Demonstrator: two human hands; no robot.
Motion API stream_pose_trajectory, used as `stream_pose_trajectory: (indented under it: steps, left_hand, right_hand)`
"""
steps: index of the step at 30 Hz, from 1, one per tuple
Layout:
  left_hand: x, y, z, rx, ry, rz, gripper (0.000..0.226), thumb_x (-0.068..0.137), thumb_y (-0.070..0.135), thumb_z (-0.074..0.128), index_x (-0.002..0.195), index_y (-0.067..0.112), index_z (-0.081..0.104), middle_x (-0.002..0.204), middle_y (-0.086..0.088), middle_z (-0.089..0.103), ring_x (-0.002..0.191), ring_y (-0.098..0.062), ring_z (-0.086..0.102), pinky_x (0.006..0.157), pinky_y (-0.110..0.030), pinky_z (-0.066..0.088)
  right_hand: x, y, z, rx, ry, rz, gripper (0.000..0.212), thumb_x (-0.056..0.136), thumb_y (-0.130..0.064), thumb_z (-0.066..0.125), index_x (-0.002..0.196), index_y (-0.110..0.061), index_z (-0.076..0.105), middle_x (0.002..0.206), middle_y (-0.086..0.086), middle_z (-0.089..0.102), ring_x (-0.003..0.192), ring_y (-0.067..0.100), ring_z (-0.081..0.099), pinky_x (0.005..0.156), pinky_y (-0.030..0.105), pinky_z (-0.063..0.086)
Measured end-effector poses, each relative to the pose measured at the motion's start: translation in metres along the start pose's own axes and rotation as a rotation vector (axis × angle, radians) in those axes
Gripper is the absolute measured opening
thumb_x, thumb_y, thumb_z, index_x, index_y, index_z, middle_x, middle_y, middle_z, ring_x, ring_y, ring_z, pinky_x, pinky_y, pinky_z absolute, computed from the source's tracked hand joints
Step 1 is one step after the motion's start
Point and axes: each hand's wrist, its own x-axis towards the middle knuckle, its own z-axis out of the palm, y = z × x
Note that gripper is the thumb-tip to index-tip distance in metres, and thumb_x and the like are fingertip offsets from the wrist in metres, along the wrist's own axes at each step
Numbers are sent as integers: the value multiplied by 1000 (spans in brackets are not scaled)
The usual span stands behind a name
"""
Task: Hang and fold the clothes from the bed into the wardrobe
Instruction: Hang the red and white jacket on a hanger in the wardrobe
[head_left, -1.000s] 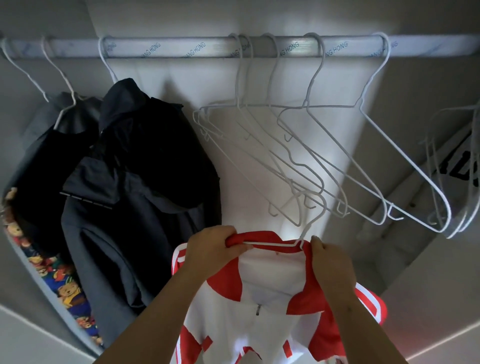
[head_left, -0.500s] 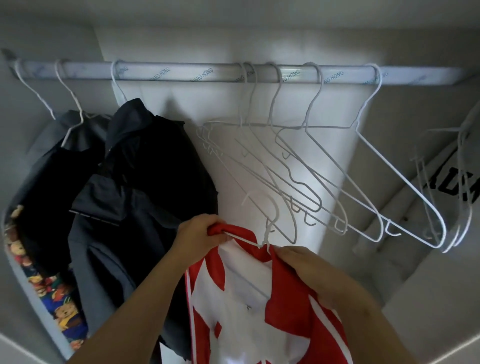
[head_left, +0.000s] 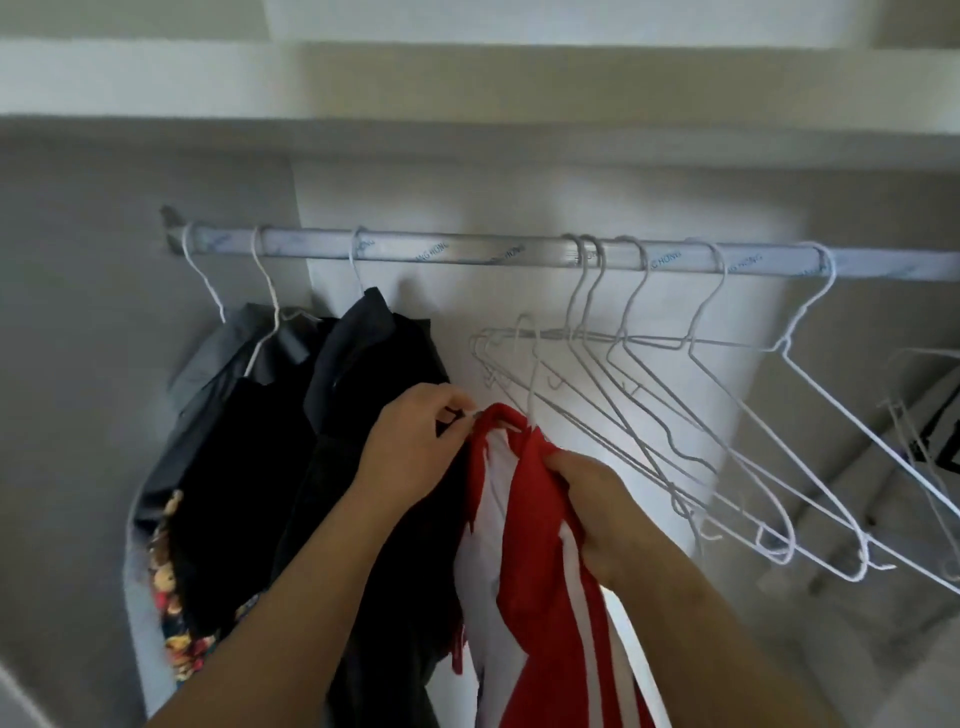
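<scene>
**Top on its hanger, held below the rail**

Much is lost to us here. The top (head_left: 540, 613) runs off the bottom edge. Its hanger (head_left: 533, 379) is buried in the cloth except for the neck and hook, and blur smears the fingertips. More hangers (head_left: 922, 353) at the right edge are cut off. Low on the left, a printed cloth (head_left: 171, 597) sits half behind the jackets (head_left: 363, 415).

We see a bare stretch of rail (head_left: 467, 254) between the jackets' hooks on the left and the empty hangers (head_left: 727, 441) bunched to the right. The hook of the top's hanger stands below that stretch, not over the rail, just beside the empty hangers' left tips.

The left hand (head_left: 415, 452) pinches the top's upper left corner, where a wire end shows, and lies against the jackets. The right hand (head_left: 597, 514) clutches a bunch of red cloth lower on the right. The top hangs between the two hands.
</scene>
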Motion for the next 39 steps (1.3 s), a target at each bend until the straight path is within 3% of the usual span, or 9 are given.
stream_pose_trajectory:
  steps: [4, 8, 14, 18, 23, 28, 32, 36, 39]
  left_hand:
    - [14, -11, -22, 298, 109, -31, 17, 86, 19, 61, 100, 23, 68, 110, 8, 61, 108, -15, 51, 95, -34, 35]
    - [25, -32, -40, 490, 82, -239, 32, 87, 27, 58, 119, 33, 58, 141, 5, 36, 132, -20, 28, 106, -41, 23]
    - [33, -60, -56, 125, -75, -303, 49, 86, -4, 46, 128, 22, 52, 150, -7, 22, 134, -27, 27, 107, -34, 33]
    - [31, -67, -63, -158, -20, -333, 56, 82, -14, 39, 124, 19, 56, 138, -2, 42, 118, -12, 42, 95, -15, 34]
    - [29, -74, -71, -420, 22, -451, 58, 83, -13, 38, 122, 25, 57, 128, -4, 52, 101, -15, 57, 87, -26, 52]
    - [32, -80, -74, -508, 111, -535, 59, 83, -14, 38, 122, 25, 59, 125, -6, 54, 84, -8, 57, 62, -12, 49]
    - [28, -79, -71, -492, 102, -498, 54, 86, -10, 40, 122, 25, 59, 125, -3, 55, 89, -6, 54, 69, -8, 45]
    - [13, -77, -66, -359, 34, -416, 43, 91, 0, 45, 124, 24, 56, 136, 0, 46, 118, -15, 47, 98, -20, 38]
    - [-4, -72, -63, -275, 18, -373, 40, 90, 3, 49, 123, 24, 56, 142, -2, 38, 126, -18, 41, 96, -18, 32]
  right_hand:
    - [11, -39, 35, 61, 14, -122, 29, 94, -22, 51, 73, -12, 67, 54, 5, 68, 43, 13, 64, 37, 18, 46]
    - [24, -72, 74, 28, 42, -237, 24, 94, -23, 51, 79, -13, 66, 52, 1, 67, 47, 12, 64, 46, 19, 50]
    - [53, -98, 110, -75, 103, -286, 31, 97, -20, 44, 109, 2, 62, 89, 17, 65, 70, 24, 60, 68, 31, 49]
    - [71, -80, 123, -82, 134, -234, 33, 96, -17, 42, 111, 6, 61, 87, 18, 62, 70, 26, 57, 70, 32, 48]
    - [82, -59, 133, -108, 153, -222, 22, 91, -7, 36, 97, -2, 56, 65, 12, 49, 53, 22, 46, 56, 26, 38]
    - [88, -50, 140, -319, 250, -366, 24, 94, -15, 38, 99, -1, 56, 73, 12, 59, 60, 23, 56, 59, 30, 47]
    - [84, -33, 141, -538, 316, -456, 29, 94, -17, 43, 120, -6, 48, 100, 12, 60, 84, 23, 58, 71, 30, 45]
    - [73, -5, 136, -677, 324, -484, 27, 95, -15, 39, 120, -7, 46, 99, 3, 53, 73, 9, 49, 55, 18, 35]
    - [61, 16, 131, -683, 336, -469, 24, 98, -21, 37, 117, -9, 47, 101, 2, 54, 76, 10, 51, 55, 19, 35]
